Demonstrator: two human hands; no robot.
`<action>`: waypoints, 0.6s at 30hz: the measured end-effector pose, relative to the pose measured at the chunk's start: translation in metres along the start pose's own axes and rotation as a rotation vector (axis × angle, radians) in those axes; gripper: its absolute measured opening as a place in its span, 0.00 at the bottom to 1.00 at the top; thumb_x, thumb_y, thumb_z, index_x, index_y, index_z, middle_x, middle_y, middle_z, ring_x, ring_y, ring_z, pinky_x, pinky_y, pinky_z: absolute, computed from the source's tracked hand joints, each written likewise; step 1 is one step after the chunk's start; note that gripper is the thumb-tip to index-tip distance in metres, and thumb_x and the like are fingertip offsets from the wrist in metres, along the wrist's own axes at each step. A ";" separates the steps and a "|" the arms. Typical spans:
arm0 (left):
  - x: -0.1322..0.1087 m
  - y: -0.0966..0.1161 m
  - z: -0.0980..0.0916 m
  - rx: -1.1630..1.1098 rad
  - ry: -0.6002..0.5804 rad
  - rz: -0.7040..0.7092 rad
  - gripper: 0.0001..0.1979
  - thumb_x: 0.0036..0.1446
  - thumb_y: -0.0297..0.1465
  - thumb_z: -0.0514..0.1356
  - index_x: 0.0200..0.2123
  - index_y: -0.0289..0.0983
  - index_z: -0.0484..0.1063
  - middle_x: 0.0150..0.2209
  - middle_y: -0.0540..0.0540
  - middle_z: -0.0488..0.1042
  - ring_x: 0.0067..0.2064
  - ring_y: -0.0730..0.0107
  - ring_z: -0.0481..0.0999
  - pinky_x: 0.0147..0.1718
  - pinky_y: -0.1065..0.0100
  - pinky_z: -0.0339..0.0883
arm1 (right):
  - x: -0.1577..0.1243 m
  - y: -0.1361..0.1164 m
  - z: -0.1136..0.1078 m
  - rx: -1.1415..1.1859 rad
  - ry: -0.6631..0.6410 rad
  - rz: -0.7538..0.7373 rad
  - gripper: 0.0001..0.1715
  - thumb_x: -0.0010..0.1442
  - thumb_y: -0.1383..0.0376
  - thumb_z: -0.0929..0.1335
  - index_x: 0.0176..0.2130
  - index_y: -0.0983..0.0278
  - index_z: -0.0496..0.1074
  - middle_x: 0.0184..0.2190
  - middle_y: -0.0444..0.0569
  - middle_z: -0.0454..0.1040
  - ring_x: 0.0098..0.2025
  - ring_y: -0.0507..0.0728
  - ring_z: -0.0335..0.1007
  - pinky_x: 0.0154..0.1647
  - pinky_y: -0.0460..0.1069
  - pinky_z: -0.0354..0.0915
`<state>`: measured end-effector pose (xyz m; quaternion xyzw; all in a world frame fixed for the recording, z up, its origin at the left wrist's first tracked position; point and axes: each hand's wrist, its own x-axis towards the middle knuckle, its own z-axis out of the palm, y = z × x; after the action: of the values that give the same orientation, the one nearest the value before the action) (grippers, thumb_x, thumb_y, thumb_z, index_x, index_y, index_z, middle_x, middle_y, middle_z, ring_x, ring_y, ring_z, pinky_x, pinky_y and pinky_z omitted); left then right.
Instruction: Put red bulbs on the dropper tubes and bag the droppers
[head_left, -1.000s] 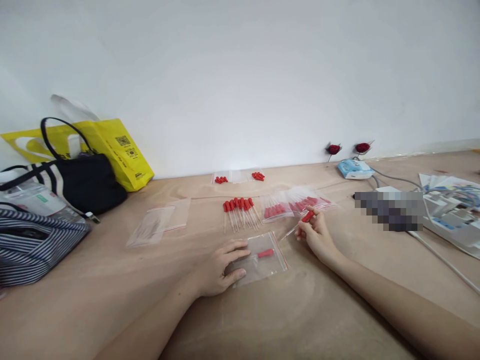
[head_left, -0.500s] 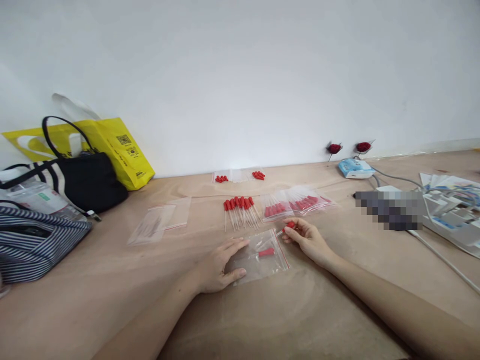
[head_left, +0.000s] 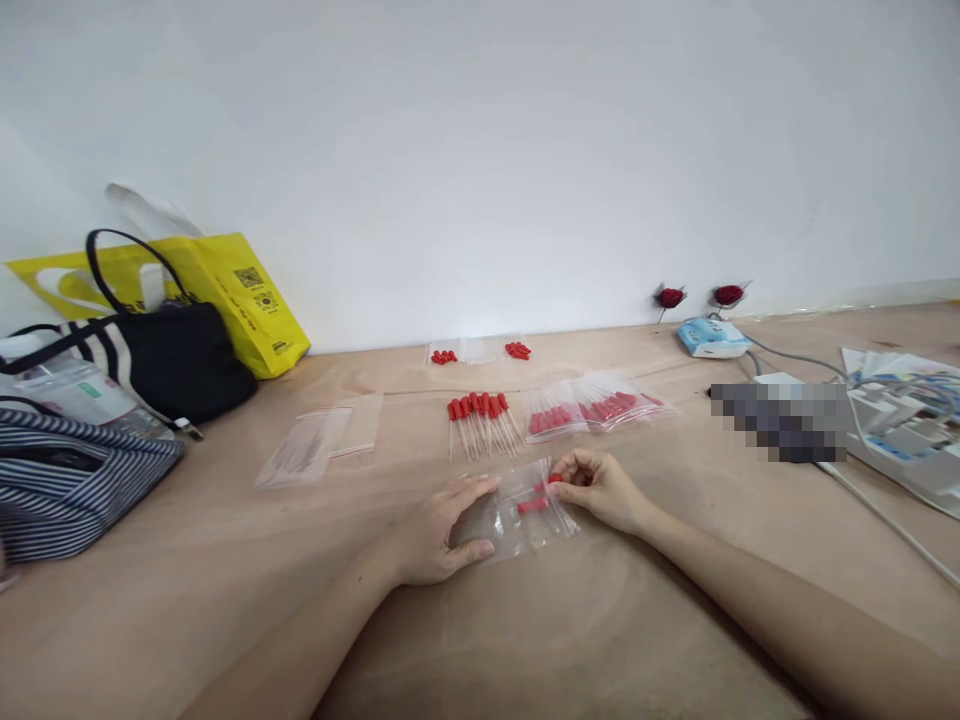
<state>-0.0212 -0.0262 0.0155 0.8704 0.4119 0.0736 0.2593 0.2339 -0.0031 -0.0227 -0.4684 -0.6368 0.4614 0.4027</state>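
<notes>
A clear zip bag (head_left: 514,538) lies flat in front of me, its opening toward the right. One dropper with a red rubber bulb (head_left: 532,506) is inside it. My left hand (head_left: 439,530) rests on the bag's left end, thumb and fingers spread. At the bag's mouth, my right hand (head_left: 606,490) pinches the red bulb of a second dropper (head_left: 554,480); its glass tube is hard to make out through the plastic. Just beyond the bag lies a row of several loose red-bulbed droppers (head_left: 480,415).
Filled dropper bags (head_left: 592,405) lie behind my right hand. Unfilled bags (head_left: 352,430) are at left, red bulbs (head_left: 517,350) near the wall. A black handbag (head_left: 187,360) and yellow bag (head_left: 262,310) stand left. A tissue pack (head_left: 712,340) and cables sit right.
My right hand has moved left and slightly down, bringing the dropper's bulb to the bag's mouth beside the first one. My left hand has stayed in place.
</notes>
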 end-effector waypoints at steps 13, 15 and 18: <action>-0.001 0.002 0.000 -0.007 0.025 0.064 0.30 0.53 0.37 0.56 0.58 0.42 0.50 0.60 0.45 0.55 0.60 0.59 0.53 0.57 0.53 0.49 | 0.017 -0.013 -0.018 -0.108 -0.213 -0.090 0.12 0.51 0.59 0.65 0.27 0.64 0.74 0.27 0.45 0.74 0.29 0.53 0.67 0.31 0.47 0.62; -0.002 0.003 -0.001 -0.011 0.027 0.060 0.30 0.53 0.36 0.56 0.58 0.42 0.51 0.60 0.45 0.55 0.60 0.58 0.53 0.56 0.53 0.50 | 0.034 -0.017 -0.021 -0.200 -0.041 -0.062 0.09 0.50 0.62 0.66 0.26 0.65 0.73 0.25 0.46 0.74 0.28 0.53 0.68 0.29 0.47 0.62; -0.002 0.003 -0.001 -0.019 0.027 0.068 0.30 0.53 0.36 0.56 0.58 0.42 0.51 0.59 0.44 0.55 0.60 0.57 0.53 0.56 0.52 0.50 | 0.068 -0.026 -0.012 -0.509 0.138 -0.034 0.07 0.50 0.67 0.65 0.30 0.65 0.72 0.27 0.48 0.74 0.29 0.53 0.69 0.32 0.47 0.62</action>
<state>-0.0209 -0.0288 0.0179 0.8803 0.3848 0.0980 0.2594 0.2236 0.0616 0.0112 -0.5742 -0.7112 0.2467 0.3219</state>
